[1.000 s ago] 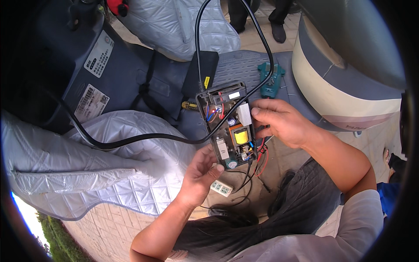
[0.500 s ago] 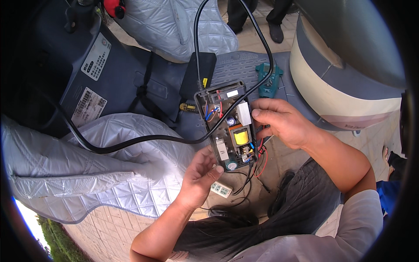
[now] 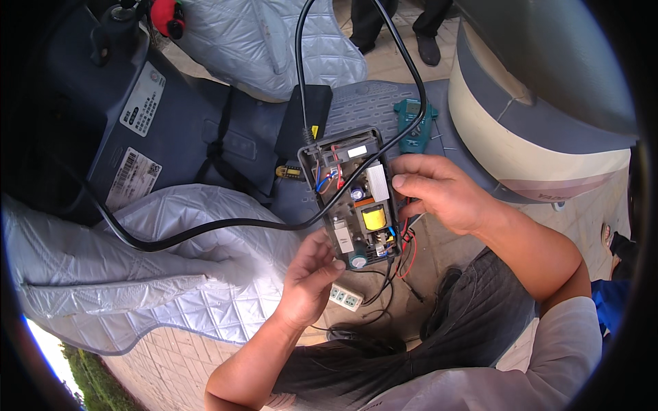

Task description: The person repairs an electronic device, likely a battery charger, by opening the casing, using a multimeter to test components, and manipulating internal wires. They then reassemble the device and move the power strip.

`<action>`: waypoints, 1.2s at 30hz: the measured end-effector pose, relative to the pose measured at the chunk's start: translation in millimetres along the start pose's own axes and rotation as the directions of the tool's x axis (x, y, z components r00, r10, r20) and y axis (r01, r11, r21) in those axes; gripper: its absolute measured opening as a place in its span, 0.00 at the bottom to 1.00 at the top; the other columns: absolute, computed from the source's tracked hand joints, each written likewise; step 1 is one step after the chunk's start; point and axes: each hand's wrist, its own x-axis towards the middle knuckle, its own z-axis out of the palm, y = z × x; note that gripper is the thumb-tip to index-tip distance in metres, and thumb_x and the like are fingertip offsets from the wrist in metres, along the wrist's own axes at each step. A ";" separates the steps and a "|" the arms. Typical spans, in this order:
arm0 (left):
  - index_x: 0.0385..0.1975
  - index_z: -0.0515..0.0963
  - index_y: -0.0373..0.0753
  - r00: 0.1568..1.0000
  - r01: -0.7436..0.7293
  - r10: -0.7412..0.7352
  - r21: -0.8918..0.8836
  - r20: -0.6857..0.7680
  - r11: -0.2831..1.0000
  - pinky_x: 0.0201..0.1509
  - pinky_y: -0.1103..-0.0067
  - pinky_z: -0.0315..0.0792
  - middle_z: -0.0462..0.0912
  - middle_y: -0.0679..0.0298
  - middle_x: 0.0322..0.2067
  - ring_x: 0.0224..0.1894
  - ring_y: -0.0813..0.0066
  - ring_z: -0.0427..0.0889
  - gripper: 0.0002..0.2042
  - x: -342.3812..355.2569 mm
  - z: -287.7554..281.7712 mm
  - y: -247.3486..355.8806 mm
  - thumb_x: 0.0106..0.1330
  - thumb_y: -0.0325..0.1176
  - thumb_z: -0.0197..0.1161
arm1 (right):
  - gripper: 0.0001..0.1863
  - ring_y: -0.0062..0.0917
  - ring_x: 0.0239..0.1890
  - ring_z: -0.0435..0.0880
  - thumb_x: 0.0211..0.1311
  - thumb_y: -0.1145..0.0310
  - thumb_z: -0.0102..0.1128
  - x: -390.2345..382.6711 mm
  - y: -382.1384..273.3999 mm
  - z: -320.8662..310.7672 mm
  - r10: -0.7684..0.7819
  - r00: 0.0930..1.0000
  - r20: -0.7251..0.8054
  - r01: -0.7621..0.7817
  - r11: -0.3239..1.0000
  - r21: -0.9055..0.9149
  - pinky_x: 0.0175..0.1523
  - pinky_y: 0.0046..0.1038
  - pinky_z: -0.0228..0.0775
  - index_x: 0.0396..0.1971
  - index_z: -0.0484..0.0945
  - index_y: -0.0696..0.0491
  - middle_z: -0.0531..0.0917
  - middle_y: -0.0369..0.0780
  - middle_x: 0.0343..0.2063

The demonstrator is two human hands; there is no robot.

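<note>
An opened black electronic unit (image 3: 364,195) shows its circuit board, with a yellow-wrapped transformer, a finned metal part and loose internal wires. My left hand (image 3: 307,279) grips its lower left end, thumb at the bottom corner, some fingertips hidden behind it. My right hand (image 3: 439,192) holds the right side, thumb and fingers on the edge. A thick black cable (image 3: 271,223) loops up and crosses over the board. Thinner red and black leads (image 3: 413,255) hang below. Behind it lie a teal meter (image 3: 413,130), a black box (image 3: 299,113) and a small yellow tool (image 3: 291,172).
The grey scooter footboard (image 3: 360,103) runs between its front panel (image 3: 205,120) and curved seat base (image 3: 521,157). Silver quilted covers (image 3: 157,301) drape at left and top. A white power strip (image 3: 346,296) lies low beside cords. Other people's legs (image 3: 426,44) show at top and far right.
The unit and the scene behind it sit slightly further left in the picture. Both hands keep the same grip, with only a small shift.
</note>
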 end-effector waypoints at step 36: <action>0.69 0.62 0.34 0.999 -0.028 0.024 -0.072 -0.046 0.997 0.59 0.76 0.67 0.76 0.60 0.60 0.55 0.74 0.75 0.29 2.7 11.8 6.8 0.64 0.20 0.49 | 0.19 0.22 0.47 0.81 0.74 0.67 0.53 0.4 2.2 -2.5 -0.063 0.998 0.013 0.063 0.998 0.003 0.48 0.27 0.80 0.57 0.73 0.62 0.82 0.41 0.46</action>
